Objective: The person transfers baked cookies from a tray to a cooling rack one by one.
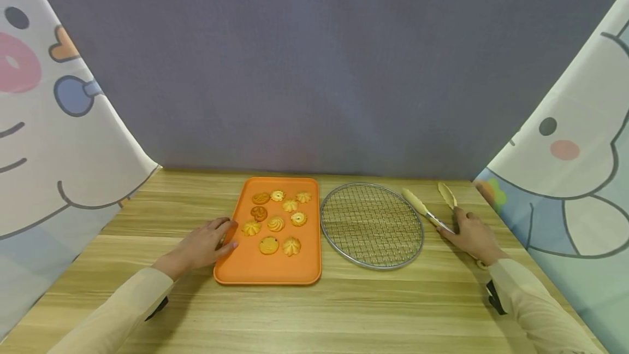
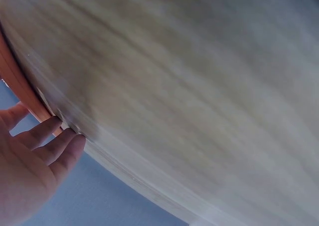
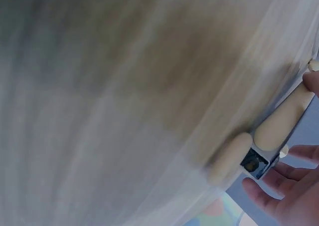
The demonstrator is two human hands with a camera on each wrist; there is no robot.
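At the left edge of an orange tray (image 1: 270, 272), my left hand (image 1: 203, 245) holds the rim, its thumb reaching over the tray's surface. The left wrist view shows fingertips (image 2: 77, 141) along the outer side of the rim. Several golden cookies (image 1: 276, 224) of different shapes lie scattered on the tray. On the far right my right hand (image 1: 474, 239) grips a pair of tongs (image 1: 432, 217) with cream tips and metal arms. The tongs lie spread on the table. In the right wrist view, thumb and fingers are on either side of the tongs' handle (image 3: 281, 121).
Between tray and tongs lies a round wire cooling rack (image 1: 372, 225) with a metal rim. Everything sits on a wood-grain table (image 1: 314, 316). A grey cloth wall (image 1: 314, 70) stands behind, and printed cartoon curtains (image 1: 580, 190) flank both sides.
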